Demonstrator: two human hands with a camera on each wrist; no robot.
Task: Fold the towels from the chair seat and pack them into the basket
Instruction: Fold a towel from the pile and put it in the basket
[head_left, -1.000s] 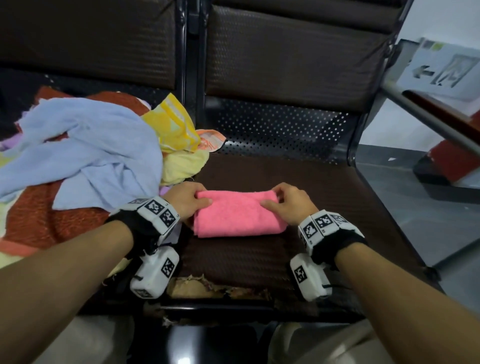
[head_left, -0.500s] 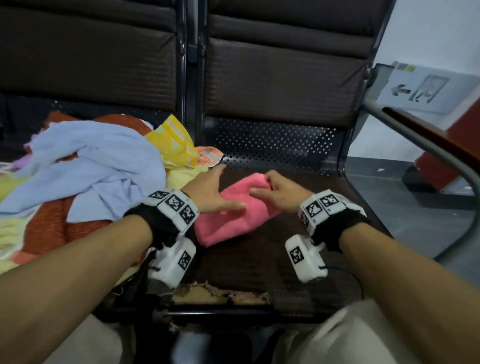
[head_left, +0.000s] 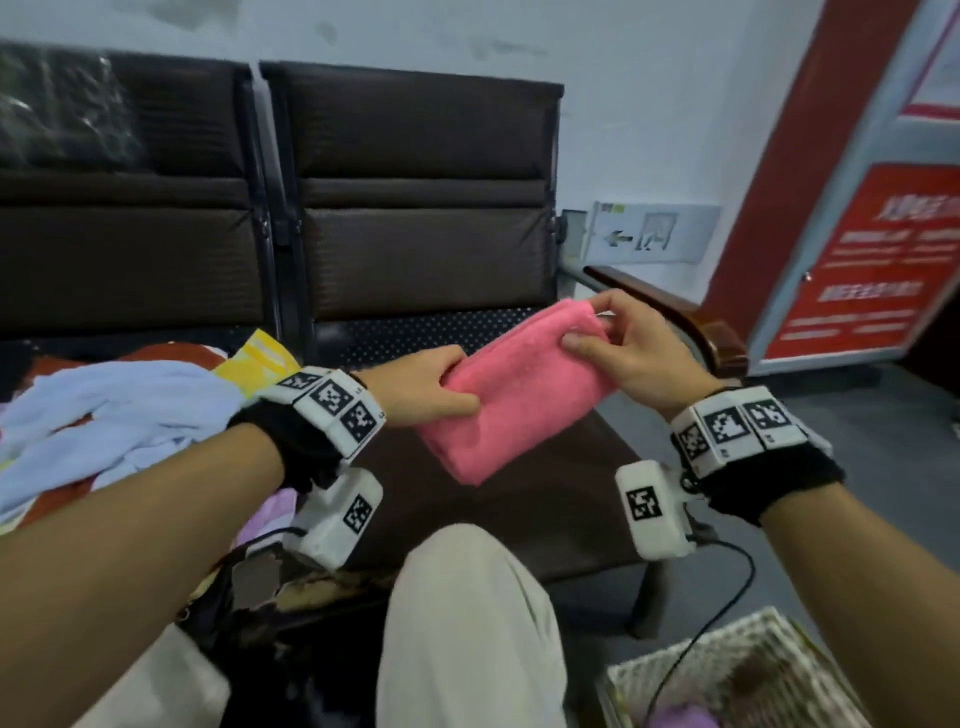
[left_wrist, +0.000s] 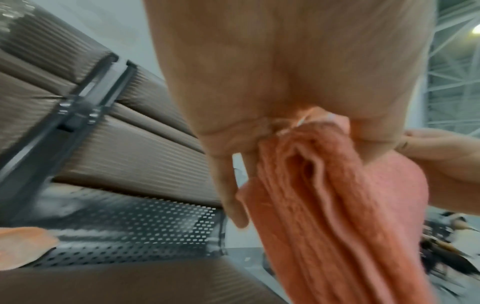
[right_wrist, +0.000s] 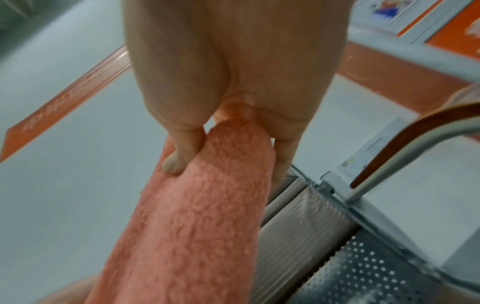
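A folded pink towel (head_left: 524, 384) hangs in the air above the right chair seat (head_left: 519, 525), tilted with its right end higher. My left hand (head_left: 441, 387) pinches its lower left end, thumb on top; the layered folds (left_wrist: 324, 205) show under that hand in the left wrist view. My right hand (head_left: 613, 338) grips the upper right end (right_wrist: 207, 195), thumb on the near face and fingers behind. A woven basket (head_left: 727, 670) stands on the floor at the lower right, something lilac inside. Unfolded towels, light blue (head_left: 114, 410) on top, lie heaped on the left seat.
A yellow cloth (head_left: 254, 358) and a rust-red one (head_left: 161, 356) lie in the heap. A chair armrest (head_left: 670, 317) runs right behind the right hand. My knee in pale trousers (head_left: 467, 623) is below the towel. A cable (head_left: 701, 644) hangs over the basket.
Both hands have lifted the folded pink towel off the seat and carried it up and to the right. The head view has swung up and right, bringing the basket into sight.
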